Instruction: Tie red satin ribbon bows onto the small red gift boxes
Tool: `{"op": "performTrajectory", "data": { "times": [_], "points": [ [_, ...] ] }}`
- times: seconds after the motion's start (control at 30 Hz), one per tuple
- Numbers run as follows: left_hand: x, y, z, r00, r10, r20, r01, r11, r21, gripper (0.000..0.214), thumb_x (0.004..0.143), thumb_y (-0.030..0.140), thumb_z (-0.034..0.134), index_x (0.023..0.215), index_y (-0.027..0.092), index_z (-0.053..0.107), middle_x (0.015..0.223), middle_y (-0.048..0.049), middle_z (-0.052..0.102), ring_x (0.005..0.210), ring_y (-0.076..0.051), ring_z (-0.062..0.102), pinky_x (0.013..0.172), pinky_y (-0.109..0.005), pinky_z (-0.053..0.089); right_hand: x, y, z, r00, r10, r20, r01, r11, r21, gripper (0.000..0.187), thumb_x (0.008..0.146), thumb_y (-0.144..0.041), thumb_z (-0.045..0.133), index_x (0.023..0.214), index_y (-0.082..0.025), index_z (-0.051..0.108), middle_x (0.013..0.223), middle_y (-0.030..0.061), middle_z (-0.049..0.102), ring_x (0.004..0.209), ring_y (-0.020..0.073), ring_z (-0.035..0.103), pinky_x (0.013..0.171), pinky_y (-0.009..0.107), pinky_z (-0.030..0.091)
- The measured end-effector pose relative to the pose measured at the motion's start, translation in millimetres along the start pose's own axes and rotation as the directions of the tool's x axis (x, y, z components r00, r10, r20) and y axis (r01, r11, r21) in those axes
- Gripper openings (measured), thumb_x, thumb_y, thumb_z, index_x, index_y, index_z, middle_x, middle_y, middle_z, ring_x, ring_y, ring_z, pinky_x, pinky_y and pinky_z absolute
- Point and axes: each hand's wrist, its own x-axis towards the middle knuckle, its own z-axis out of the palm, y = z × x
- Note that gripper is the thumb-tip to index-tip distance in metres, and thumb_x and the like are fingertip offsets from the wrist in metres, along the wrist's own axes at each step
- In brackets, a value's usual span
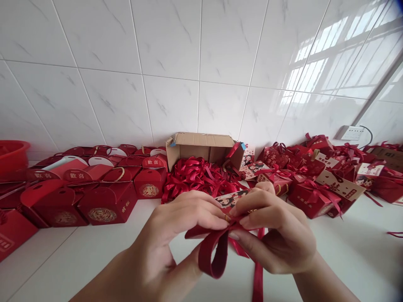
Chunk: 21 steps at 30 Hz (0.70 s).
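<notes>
Between my hands is a dark red ribbon [214,256], with a loop hanging at the front and a long tail dangling below on the right. My left hand [176,226] has its fingers closed on the ribbon near the knot, thumb beside the loop. My right hand [273,226] pinches the ribbon at the knot between thumb and fingers. Just behind the fingers shows part of a printed card [231,199] with cartoon figures. Whatever lies beneath the knot is mostly hidden by my hands.
Red gift boxes [107,205] stand in rows on the left, beside a red plastic basin [12,159]. An open cardboard box [204,142] spills loose red ribbons [201,176] at the back. Ribbon-tied boxes [315,197] crowd the right. A power strip [349,133] is against the tiled wall.
</notes>
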Motion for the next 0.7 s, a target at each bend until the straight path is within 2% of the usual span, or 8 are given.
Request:
{"op": "performTrajectory", "data": {
  "times": [0.17,0.27,0.33,0.4,0.5,0.7],
  "points": [
    [-8,0,-3.0,0.994,-0.102,0.026,0.104,0.988,-0.115,0.027,0.082,0.025,0.059,0.107,0.026,0.068,0.103,-0.0070,0.071,0.105,-0.029,0.062,0.089,-0.039,0.051,-2,-2,-2,1.000,-0.013,-0.020,0.013,1.000,-0.007,0.022,0.077,-0.004,0.064,0.089,-0.019,0.053,0.070,0.0027,0.068,0.056,0.0151,0.063,0.057,0.033,0.041],
    [-17,-3,-3.4,0.981,-0.189,0.048,0.194,0.962,-0.190,0.043,0.086,0.036,0.057,0.128,0.029,0.056,0.121,-0.0074,0.064,0.113,-0.030,0.058,0.096,-0.042,0.049,-3,-5,-6,0.999,-0.033,0.002,0.034,0.999,-0.033,0.024,0.074,-0.001,0.063,0.086,-0.020,0.052,0.071,0.0021,0.069,0.058,0.0156,0.064,0.058,0.034,0.041],
    [-21,-6,-3.4,0.980,-0.183,0.075,0.195,0.952,-0.235,0.047,0.088,0.039,0.053,0.134,0.029,0.051,0.123,-0.0089,0.063,0.114,-0.031,0.057,0.098,-0.045,0.047,-4,-5,-8,0.999,-0.050,0.023,0.051,0.998,-0.043,0.026,0.073,0.001,0.062,0.085,-0.020,0.052,0.072,0.0019,0.070,0.059,0.0159,0.065,0.059,0.034,0.041],
    [-22,-9,-3.4,0.982,-0.140,0.131,0.170,0.950,-0.262,0.045,0.089,0.038,0.051,0.132,0.026,0.053,0.117,-0.0112,0.066,0.112,-0.032,0.057,0.096,-0.048,0.048,-4,-6,-8,0.998,-0.058,0.035,0.060,0.997,-0.053,0.027,0.073,0.001,0.061,0.085,-0.021,0.052,0.074,0.0016,0.071,0.060,0.0159,0.066,0.060,0.034,0.042],
    [-18,-10,-4.1,0.976,-0.137,0.168,0.176,0.954,-0.242,0.044,0.086,0.031,0.056,0.130,0.026,0.056,0.114,-0.0113,0.067,0.113,-0.033,0.056,0.097,-0.050,0.046,-4,-6,-7,0.999,-0.046,0.019,0.047,0.997,-0.061,0.027,0.073,0.000,0.060,0.085,-0.022,0.051,0.073,0.0005,0.070,0.059,0.0153,0.064,0.060,0.034,0.041],
    [-13,0,-2.9,0.977,-0.176,0.122,0.203,0.945,-0.256,0.038,0.078,0.020,0.059,0.114,0.029,0.066,0.111,-0.0074,0.064,0.106,-0.029,0.060,0.093,-0.043,0.050,-6,-7,-5,0.999,-0.034,0.019,0.036,0.996,-0.081,0.024,0.075,-0.002,0.061,0.086,-0.021,0.052,0.074,0.0013,0.070,0.058,0.0149,0.063,0.063,0.036,0.040]
  ]
}}
